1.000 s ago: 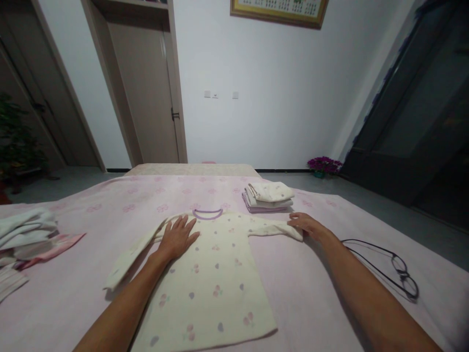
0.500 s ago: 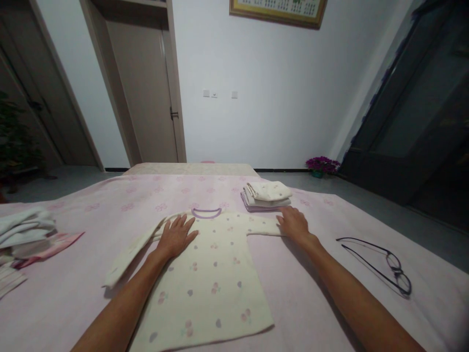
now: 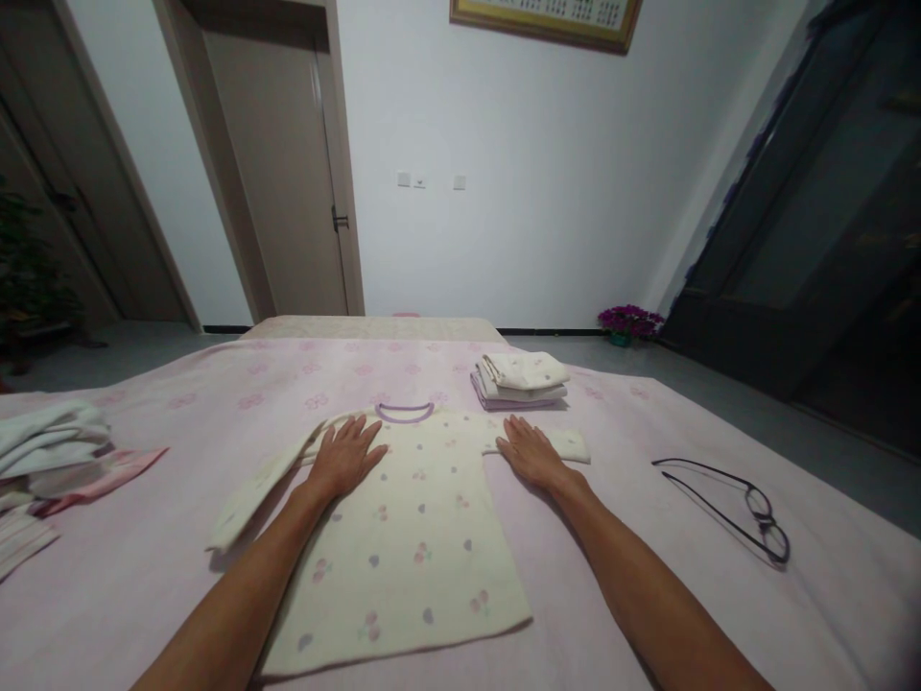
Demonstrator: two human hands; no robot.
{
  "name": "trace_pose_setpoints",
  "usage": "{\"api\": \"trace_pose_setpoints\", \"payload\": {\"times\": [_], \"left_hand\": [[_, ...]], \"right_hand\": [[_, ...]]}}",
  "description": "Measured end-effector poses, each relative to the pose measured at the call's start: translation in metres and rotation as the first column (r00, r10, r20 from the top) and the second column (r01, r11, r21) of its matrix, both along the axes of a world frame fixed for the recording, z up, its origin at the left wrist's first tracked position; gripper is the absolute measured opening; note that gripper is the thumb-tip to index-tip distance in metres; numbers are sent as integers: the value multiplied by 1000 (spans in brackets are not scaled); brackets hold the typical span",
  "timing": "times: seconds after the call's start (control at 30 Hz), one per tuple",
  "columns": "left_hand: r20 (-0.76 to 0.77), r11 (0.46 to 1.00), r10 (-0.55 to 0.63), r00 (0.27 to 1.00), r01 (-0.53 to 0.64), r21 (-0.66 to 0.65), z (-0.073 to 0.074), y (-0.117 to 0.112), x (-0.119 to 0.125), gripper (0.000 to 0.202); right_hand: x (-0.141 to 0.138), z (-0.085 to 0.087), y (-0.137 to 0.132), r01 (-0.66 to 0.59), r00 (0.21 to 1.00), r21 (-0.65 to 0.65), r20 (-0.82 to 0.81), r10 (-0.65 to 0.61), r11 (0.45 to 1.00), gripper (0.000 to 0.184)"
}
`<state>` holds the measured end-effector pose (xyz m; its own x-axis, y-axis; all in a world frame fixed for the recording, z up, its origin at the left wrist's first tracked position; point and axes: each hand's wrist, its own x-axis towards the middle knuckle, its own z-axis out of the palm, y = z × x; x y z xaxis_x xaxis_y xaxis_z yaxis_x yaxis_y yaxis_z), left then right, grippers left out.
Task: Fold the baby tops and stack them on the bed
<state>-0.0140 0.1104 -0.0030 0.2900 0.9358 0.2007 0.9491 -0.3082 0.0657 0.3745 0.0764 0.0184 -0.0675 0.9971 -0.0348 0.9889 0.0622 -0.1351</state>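
Note:
A cream long-sleeved child's shirt (image 3: 403, 537) with a cherry and heart print and a lilac neckline lies spread in front of me. My left hand (image 3: 347, 455) rests flat near its left shoulder, fingers apart, holding nothing. Flat on the right sleeve lies my right hand (image 3: 531, 451), its fingers stretched out, with the cuff showing beyond it. The left sleeve slants down and outward, partly behind my left forearm. Just past my right hand stands a stack of folded clothes (image 3: 519, 380), a printed cream one on top.
Black-framed glasses (image 3: 763, 518) lie at the right on the pink floral sheet (image 3: 590, 576). A loose pile of clothes (image 3: 54, 441), white and pink, sits at the left edge. Beyond are a door (image 3: 277, 173) and a potted purple flower (image 3: 629, 321).
My right hand has moved left along the right sleeve, from its cuff toward the shoulder, uncovering the cuff. My left hand has stayed on the left shoulder.

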Motion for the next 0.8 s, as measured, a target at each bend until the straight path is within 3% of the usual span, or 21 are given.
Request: {"api": "trace_pose_setpoints", "payload": {"times": [0.17,0.3,0.4,0.47,0.53,0.67,0.8], "left_hand": [[1,1000,-7,1000,7,-15,0,0,1,60],[-2,1000,-14,1000,14,-27,5,-10,-2,56],[-14,994,-105,994,104,-25,10,-22,-18,55],[-34,985,-174,984,174,-11,13,-28,-38,56],[-59,985,-172,983,172,-2,17,-32,-66,56],[-58,997,78,995,-77,14,24,-33,-135,47],[120,946,324,938,-322,-38,32,-35,-198,47]], "right_hand": [[51,-9,-5,268,959,49,86,-272,962,69],[60,-13,-7,373,923,79,75,-378,925,69],[59,-15,-6,382,917,104,78,-391,918,67],[59,-16,-5,376,918,123,84,-387,919,65],[60,-18,-4,373,918,138,87,-387,917,64],[62,-21,-2,374,916,163,88,-391,913,62],[64,-24,0,371,916,182,92,-391,911,62]]}}
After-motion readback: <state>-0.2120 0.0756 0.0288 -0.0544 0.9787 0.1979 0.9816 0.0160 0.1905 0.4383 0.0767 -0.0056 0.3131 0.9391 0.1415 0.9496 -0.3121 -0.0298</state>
